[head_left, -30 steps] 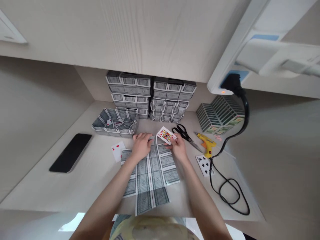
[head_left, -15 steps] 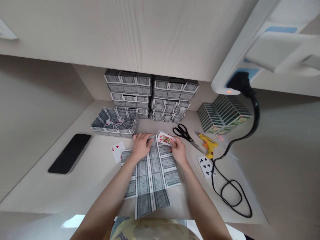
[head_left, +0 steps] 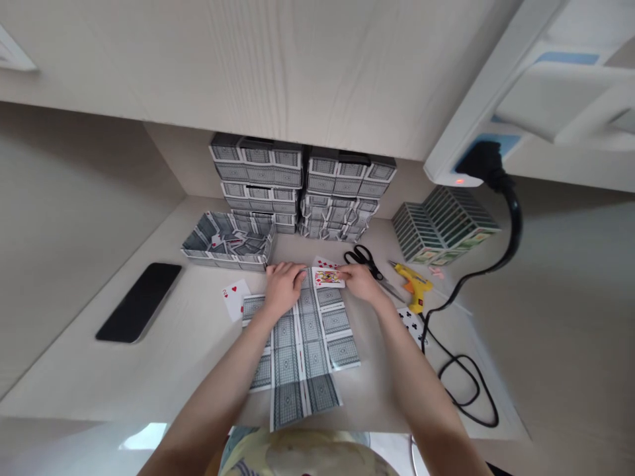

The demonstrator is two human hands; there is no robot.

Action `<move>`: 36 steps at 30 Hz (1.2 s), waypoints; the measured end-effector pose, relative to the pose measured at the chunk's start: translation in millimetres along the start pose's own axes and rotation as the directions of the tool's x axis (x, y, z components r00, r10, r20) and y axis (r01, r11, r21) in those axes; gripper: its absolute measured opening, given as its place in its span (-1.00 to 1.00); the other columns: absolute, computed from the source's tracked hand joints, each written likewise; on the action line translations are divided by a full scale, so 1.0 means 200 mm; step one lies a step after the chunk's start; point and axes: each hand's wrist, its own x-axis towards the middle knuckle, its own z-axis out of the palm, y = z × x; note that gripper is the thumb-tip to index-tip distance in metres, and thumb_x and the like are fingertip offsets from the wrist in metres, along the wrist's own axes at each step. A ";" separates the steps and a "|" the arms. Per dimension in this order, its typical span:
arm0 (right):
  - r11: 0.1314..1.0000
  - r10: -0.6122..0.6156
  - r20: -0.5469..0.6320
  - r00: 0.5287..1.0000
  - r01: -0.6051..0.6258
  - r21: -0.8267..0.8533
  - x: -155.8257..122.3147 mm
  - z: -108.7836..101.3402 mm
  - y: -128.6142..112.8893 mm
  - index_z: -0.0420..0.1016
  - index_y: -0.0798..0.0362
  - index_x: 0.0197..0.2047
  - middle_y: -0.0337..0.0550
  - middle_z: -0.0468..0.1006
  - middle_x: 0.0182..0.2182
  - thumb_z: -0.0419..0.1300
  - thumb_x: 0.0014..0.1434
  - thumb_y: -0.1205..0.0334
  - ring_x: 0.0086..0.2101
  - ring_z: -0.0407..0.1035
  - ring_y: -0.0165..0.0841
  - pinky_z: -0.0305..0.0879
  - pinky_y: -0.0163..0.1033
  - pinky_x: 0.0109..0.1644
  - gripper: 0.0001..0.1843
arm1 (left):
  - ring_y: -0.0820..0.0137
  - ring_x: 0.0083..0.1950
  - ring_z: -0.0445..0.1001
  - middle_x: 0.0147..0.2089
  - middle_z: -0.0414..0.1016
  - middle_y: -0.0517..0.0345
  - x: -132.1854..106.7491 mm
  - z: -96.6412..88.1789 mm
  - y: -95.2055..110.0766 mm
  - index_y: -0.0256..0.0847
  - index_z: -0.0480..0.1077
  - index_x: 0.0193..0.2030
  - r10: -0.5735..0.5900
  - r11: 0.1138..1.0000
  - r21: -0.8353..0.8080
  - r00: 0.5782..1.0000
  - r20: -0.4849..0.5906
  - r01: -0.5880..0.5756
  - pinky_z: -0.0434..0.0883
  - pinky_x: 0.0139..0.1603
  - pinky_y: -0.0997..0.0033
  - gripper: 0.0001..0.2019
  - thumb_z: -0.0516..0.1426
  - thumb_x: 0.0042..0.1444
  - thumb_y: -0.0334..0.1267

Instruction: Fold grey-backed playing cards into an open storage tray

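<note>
A flat sheet of joined face-down playing cards (head_left: 302, 350) lies on the desk in front of me. My left hand (head_left: 282, 287) rests palm down on its far left part, fingers lying flat. My right hand (head_left: 362, 281) pinches a face-up court card (head_left: 328, 277) by its right edge and holds it low over the sheet's far end. Another face-up red card (head_left: 325, 264) lies just beyond it.
A card-built tray (head_left: 225, 243) and stacked card boxes (head_left: 300, 195) stand at the back. Scissors (head_left: 367, 260), a yellow glue gun (head_left: 414, 285) with black cord (head_left: 461, 377), a clubs card (head_left: 411, 322), a two of hearts (head_left: 235, 295), a phone (head_left: 139, 302) and card rows (head_left: 441, 228) surround the sheet.
My right hand has lowered the court card from tilted above the desk to nearly flat on the sheet's far end. My left hand has stayed put.
</note>
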 end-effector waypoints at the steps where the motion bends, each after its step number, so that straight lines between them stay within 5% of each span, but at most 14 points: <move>1: 1.000 -0.004 0.025 1.000 0.004 -0.007 0.01 -0.01 0.00 0.50 0.12 -0.46 -0.16 0.51 -0.52 -0.01 0.09 0.26 -0.46 0.29 -0.40 0.11 -0.37 -0.38 -0.72 | 0.29 -0.13 0.34 -0.20 0.49 0.13 0.00 0.00 0.00 -0.11 0.37 -0.16 0.000 1.000 0.002 1.000 0.003 0.000 0.09 -0.12 0.20 -0.75 -0.09 0.19 -0.19; 17: 0.944 -0.012 0.237 0.971 -0.067 0.322 0.19 0.00 0.13 0.55 0.20 -0.42 -0.27 0.41 -0.65 0.08 -0.02 0.12 -0.60 0.15 -0.49 0.04 -0.41 -0.52 -0.67 | 0.27 -0.09 0.31 -0.18 0.47 0.08 0.00 0.00 0.02 -0.11 0.37 -0.11 -0.010 1.000 -0.013 0.999 0.053 0.011 0.08 -0.11 0.19 -0.73 -0.09 0.18 -0.18; 36: 0.974 0.005 0.166 0.986 -0.042 0.223 0.14 0.06 -0.03 0.43 0.14 -0.56 -0.33 0.27 -0.71 0.03 0.02 0.18 -0.61 0.09 -0.50 -0.01 -0.41 -0.50 -0.72 | 0.25 -0.10 0.33 -0.18 0.48 0.09 0.01 0.01 0.01 -0.09 0.38 -0.12 -0.023 0.999 -0.029 0.999 0.048 0.024 0.06 -0.12 0.17 -0.73 -0.06 0.17 -0.12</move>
